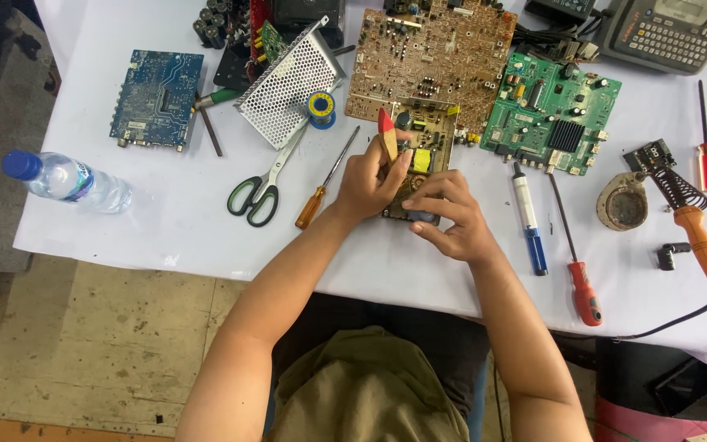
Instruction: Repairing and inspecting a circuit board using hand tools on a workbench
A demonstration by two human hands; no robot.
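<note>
My left hand [370,182] grips a small tool with a tan wooden handle and a red tip [386,131], held upright over a small brown circuit board [427,143] with a yellow part on it. My right hand [448,217] rests on the near end of that board, fingers curled around its edge. Both hands meet at the middle of the white table [165,237].
A large brown circuit board [431,57] and a green board [550,110] lie behind; a blue board [157,98] sits far left. Scissors [257,192], screwdrivers [325,180], a soldering iron [693,225], a solder spool [321,106], a metal mesh cover [288,82] and a water bottle [67,180] surround them.
</note>
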